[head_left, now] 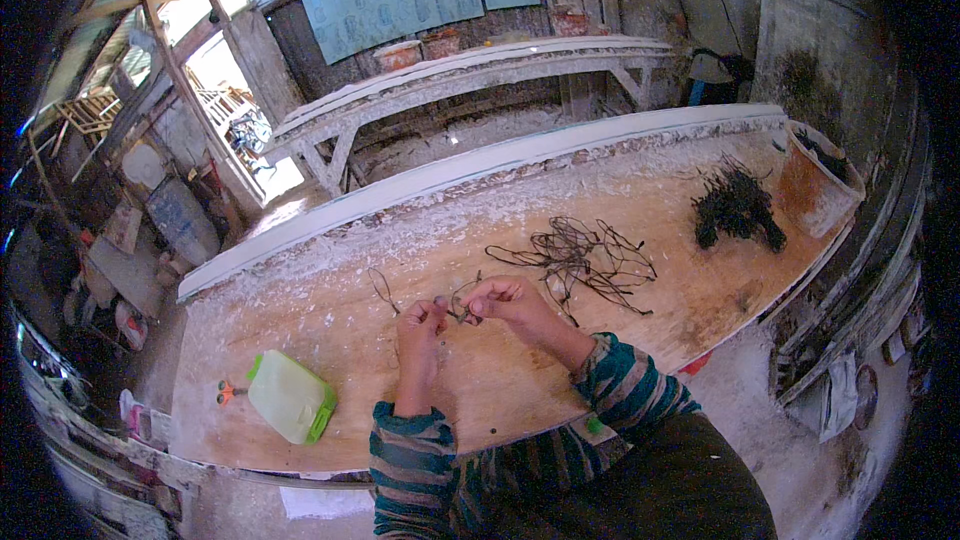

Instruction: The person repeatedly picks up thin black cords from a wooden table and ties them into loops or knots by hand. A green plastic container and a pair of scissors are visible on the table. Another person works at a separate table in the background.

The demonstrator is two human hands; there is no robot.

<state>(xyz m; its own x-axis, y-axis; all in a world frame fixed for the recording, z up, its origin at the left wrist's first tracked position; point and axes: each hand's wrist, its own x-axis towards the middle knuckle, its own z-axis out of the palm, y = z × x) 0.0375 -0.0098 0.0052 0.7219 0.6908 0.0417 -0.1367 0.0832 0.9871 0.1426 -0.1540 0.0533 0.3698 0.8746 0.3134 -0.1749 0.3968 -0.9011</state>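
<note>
Above the wooden tabletop (500, 410), my left hand (418, 328) and my right hand (512, 302) meet with their fingertips pinched close together. Between them runs a thin dark cord (458, 314), gripped by both hands; its exact shape at the fingers is too small to tell. One thin dark loop (382, 286) sticks up just beyond my left hand. Past my right hand lies a loose tangle of similar dark cords (590, 258), spread flat on the wood. Farther right sits a thick black bunch of strands (738, 205).
A dirty orange bucket (815, 185) holding dark material stands at the table's right end. A pale green container (290, 398) and orange-handled scissors (230, 392) lie at left. A white raised edge (480, 175) runs along the far side. Beyond, a person (700, 20) stands by a long bench (480, 65).
</note>
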